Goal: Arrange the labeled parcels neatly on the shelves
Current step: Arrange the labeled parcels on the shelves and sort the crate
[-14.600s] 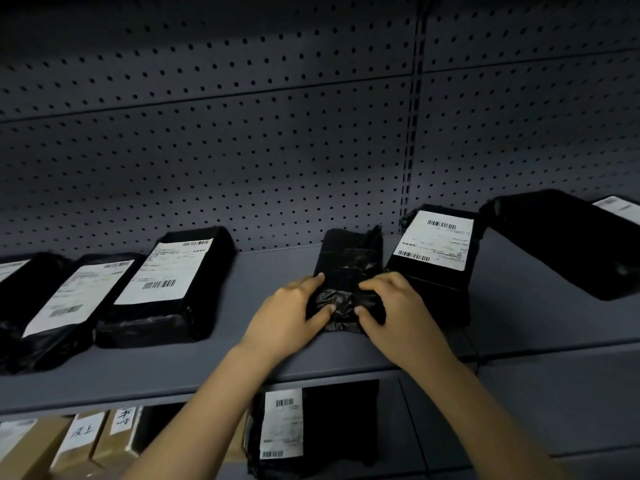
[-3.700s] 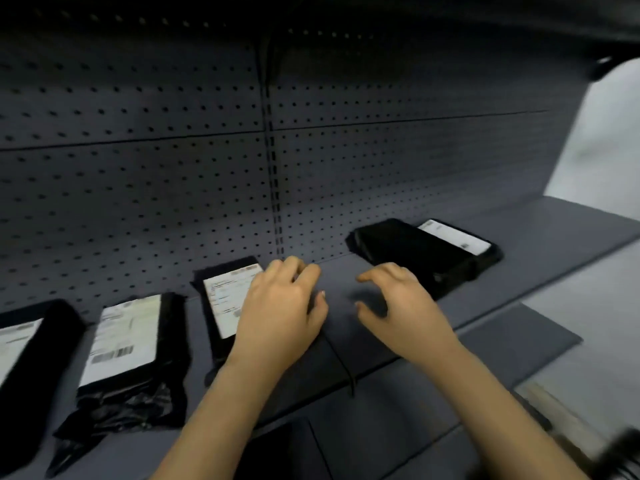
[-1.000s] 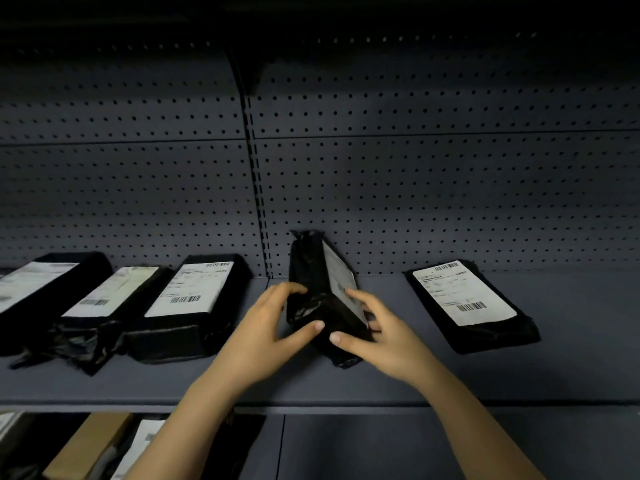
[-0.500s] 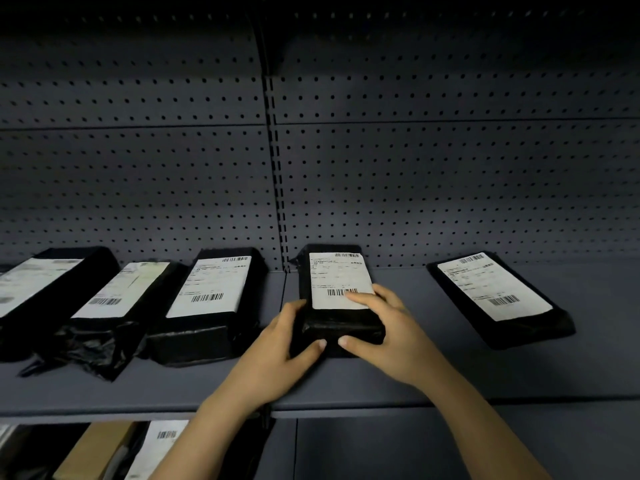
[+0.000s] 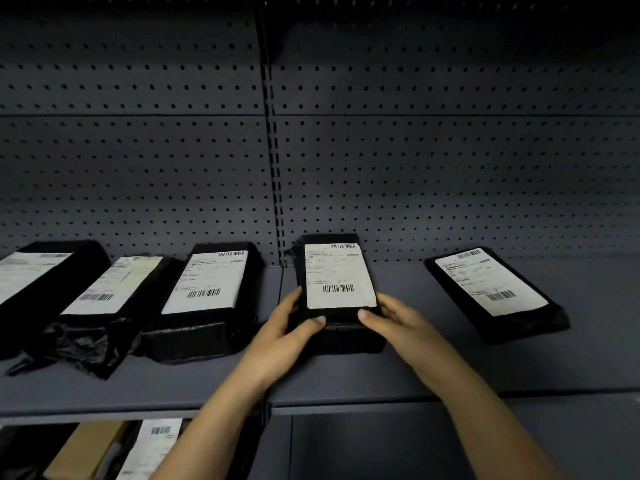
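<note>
Head view: left hand (image 5: pixel 284 332) and right hand (image 5: pixel 398 323) both grasp the near end of centre parcel (image 5: pixel 337 289), flat on shelf (image 5: pixel 450 368), label up. Risk: uneven push skews it like the angled right-hand parcel (image 5: pixel 491 289); rear gap seemingly small

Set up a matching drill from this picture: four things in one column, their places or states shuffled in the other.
Things:
1. middle parcel
2. right parcel
3. box
4. leftmost parcel

Places or states:
A. under the shelf
B. askew, apart from the rest
C. held by left hand and right hand
D. cut off by the picture's left edge

Pairs: 1-C, 2-B, 3-A, 4-D.
</note>
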The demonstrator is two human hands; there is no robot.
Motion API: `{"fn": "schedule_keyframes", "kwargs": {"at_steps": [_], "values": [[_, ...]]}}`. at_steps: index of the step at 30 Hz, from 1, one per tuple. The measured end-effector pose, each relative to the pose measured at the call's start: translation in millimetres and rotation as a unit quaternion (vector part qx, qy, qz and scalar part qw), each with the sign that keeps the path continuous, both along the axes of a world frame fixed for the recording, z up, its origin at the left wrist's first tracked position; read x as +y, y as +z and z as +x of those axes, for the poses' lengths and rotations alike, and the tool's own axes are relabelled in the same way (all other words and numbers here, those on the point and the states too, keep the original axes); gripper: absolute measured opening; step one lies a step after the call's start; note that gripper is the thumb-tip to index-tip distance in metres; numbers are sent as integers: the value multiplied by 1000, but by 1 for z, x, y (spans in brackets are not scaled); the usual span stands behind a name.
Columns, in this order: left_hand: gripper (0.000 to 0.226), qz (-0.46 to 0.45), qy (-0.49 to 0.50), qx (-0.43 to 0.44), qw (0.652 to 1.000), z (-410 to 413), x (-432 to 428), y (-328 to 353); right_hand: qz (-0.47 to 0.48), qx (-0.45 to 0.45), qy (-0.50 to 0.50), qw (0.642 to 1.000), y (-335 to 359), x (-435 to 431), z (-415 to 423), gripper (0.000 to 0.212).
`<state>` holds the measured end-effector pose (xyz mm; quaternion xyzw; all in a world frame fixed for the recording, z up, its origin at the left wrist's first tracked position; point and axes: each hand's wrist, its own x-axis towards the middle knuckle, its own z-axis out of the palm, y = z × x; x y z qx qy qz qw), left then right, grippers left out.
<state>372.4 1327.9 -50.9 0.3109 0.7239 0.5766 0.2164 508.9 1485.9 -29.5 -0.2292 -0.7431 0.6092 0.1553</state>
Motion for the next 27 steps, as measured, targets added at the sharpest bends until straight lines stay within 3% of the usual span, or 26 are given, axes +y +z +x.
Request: {"fn": "schedule_keyframes", "kwargs": {"at_steps": [5,14,27], "values": [[69,109,-20,-1,994,8,-2,9,-34,79,15,996,7,-3,6,60],[80,260,-55,110,958,6,-4,35,29,280,15,959,23,-2,7,70],[82,288,-98,117,945,2,-1,43,54,315,15,947,27,0,7,71]]}}
